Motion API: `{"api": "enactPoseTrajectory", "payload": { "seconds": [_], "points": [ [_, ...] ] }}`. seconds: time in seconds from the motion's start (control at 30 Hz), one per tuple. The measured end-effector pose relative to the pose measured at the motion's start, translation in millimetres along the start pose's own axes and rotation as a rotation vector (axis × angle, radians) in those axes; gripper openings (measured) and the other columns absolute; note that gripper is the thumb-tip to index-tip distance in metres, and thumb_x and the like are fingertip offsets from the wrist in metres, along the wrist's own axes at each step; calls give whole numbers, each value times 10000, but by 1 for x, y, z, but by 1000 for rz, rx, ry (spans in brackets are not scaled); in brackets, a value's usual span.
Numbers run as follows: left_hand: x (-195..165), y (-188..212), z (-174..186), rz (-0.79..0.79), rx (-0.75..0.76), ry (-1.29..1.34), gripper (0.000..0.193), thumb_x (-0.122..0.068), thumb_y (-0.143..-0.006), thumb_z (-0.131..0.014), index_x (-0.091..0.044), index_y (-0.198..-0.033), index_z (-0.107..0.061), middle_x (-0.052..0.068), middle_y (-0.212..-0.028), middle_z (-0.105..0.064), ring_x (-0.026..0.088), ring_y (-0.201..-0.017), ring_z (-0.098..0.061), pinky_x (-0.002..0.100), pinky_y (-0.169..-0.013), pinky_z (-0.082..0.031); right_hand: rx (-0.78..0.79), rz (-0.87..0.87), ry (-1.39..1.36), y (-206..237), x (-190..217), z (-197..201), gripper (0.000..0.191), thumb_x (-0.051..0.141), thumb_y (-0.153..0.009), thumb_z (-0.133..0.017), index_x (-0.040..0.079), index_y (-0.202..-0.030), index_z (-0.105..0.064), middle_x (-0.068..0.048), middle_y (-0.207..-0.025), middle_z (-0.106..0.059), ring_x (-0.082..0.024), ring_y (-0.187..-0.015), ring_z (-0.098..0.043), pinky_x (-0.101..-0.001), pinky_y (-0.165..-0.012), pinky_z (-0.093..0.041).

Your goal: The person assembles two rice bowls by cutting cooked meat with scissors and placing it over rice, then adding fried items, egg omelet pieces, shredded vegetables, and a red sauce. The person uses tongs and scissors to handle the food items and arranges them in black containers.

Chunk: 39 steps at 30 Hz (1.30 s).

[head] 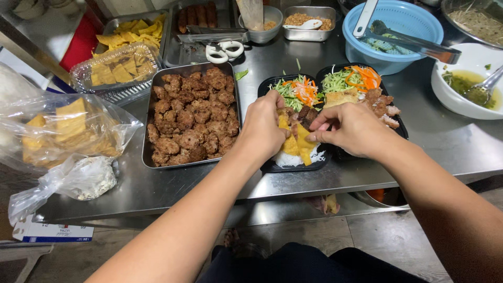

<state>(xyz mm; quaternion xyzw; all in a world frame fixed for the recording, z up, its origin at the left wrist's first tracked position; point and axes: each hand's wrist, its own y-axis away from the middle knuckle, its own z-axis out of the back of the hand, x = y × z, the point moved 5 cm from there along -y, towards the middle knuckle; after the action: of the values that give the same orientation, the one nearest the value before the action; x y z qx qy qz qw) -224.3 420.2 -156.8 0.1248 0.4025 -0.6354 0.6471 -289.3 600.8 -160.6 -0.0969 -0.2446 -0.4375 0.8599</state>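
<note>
Hands [262,128] [351,128] palm-down over black tray [272,166], fingers on yellow pieces [303,142].

Black meal tray [272,166] at the counter's edge — yellow fried pieces [294,144] on white noodles.

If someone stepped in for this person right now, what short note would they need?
Left hand: fingers down on the yellow wedges in the near black tray, seemingly pinching one.
Right hand: fingertips at the same tray's toppings, grip unclear.
Done: both trays hold shredded salad; the far tray also has meat and a fried piece.
Left: near tray is mid-filling. Pan of fried meat sits left of it.
</note>
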Motion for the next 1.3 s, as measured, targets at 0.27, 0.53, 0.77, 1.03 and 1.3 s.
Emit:
{"api": "enactPoseTrajectory", "payload": {
  "seconds": [0.27, 0.53, 0.77, 1.03, 1.3],
  "points": [
    [9, 1, -7, 48, 66, 30, 209, 50, -674, -807, 0, -854, -715, 148, -768, -691, 282, -724, -703, 384, -678, -561, 5, 60, -60, -4, 9, -11, 251, 281, -816, -821, 89, -975, -790, -59, -785, -766, -157, -702, -701, -335, -681, -557],
    [22, -5, -11, 168, 14, 63, 238, -26, -678, -868, 18, -821, -683, 164, -726, -696, 250, -670, -717, 351, -643, -563, -9, 47, -12, -4, 5, -3, 242, 288, -852, -792, 97, -1000, -785, -57, -838, -787, -175, -737, -739, -349, -706, -568],
    [30, -11, -16, 391, 237, 322, 144, 14, -795, -793, 20, -728, -666, 129, -649, -714, 204, -541, -720, 318, -465, -561, -56, 178, 231, 0, 30, 1, 271, 318, -842, -792, 108, -1012, -772, -116, -899, -764, -312, -822, -723, -445, -745, -553],
    [38, 22, -30, 556, 152, 601, 151, 78, -807, -766, 59, -798, -617, 148, -662, -700, 197, -526, -733, 300, -431, -584, -65, 218, 170, 4, 39, 5, 247, 287, -830, -792, 110, -1000, -762, -98, -889, -767, -289, -831, -732, -433, -746, -559],
    [-6, 37, -10, 229, -3, 100, 331, 111, -702, -785, 44, -940, -565, 261, -858, -697, 415, -838, -722, 457, -717, -563, -77, 249, 163, 6, 50, 0, 317, 287, -748, -857, 109, -995, -768, -78, -925, -773, -296, -878, -709, -437, -774, -544]
  ]
}}
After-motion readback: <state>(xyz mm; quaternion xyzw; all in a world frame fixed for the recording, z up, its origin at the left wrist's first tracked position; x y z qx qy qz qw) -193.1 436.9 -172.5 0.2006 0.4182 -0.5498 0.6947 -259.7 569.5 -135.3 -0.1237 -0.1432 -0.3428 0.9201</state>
